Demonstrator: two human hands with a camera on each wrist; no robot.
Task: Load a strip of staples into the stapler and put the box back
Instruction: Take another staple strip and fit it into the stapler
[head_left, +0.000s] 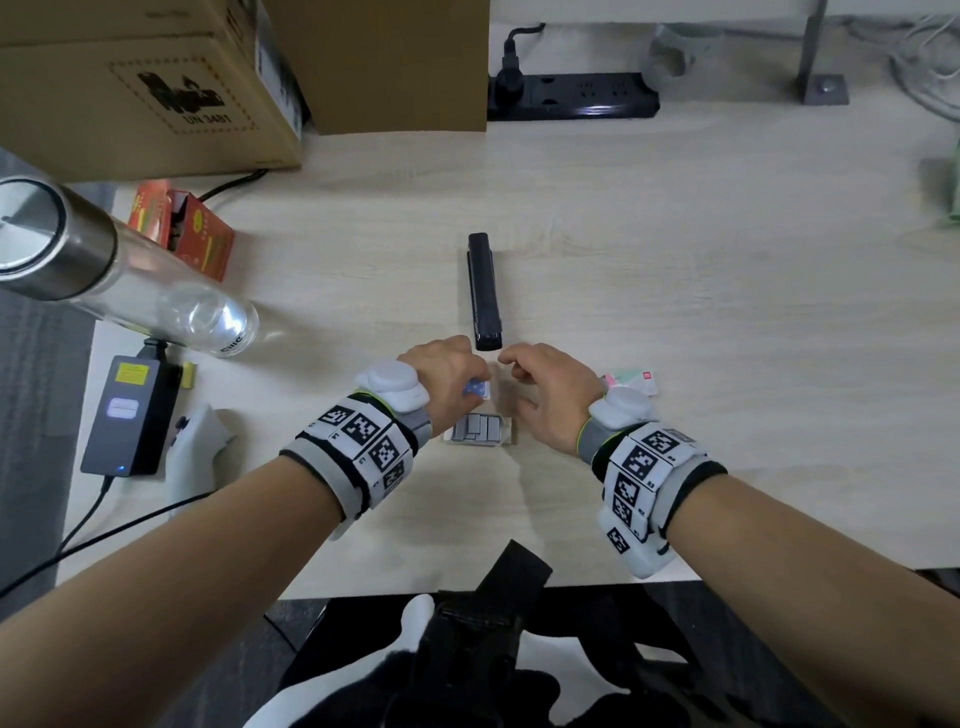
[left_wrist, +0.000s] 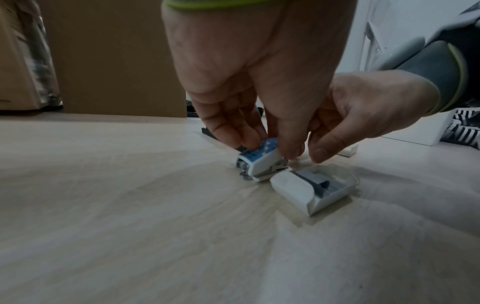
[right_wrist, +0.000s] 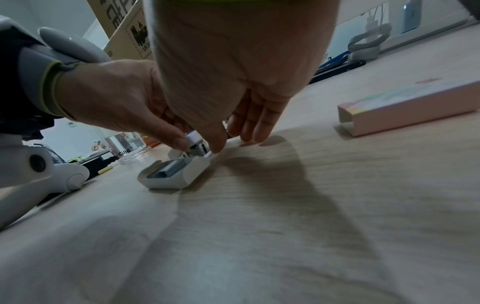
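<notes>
Left hand (left_wrist: 249, 72) pinching the blue-white staple box sleeve (left_wrist: 259, 160) beside its open tray (left_wrist: 311, 189), right hand (left_wrist: 363, 109) fingers loosely curled, touching it.

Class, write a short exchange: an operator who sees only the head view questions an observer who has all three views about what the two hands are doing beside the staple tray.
Operator: In the head view, the left hand hides most of something blue. What is it?
Observer: The left wrist view shows a small blue-and-white box. It is pinched in the left hand's grip and tilted, with its low end on the table.
Operator: And the right hand?
Observer: In the right wrist view, only its thumb is at that box. Its other fingers point down towards the table beside it.
</notes>
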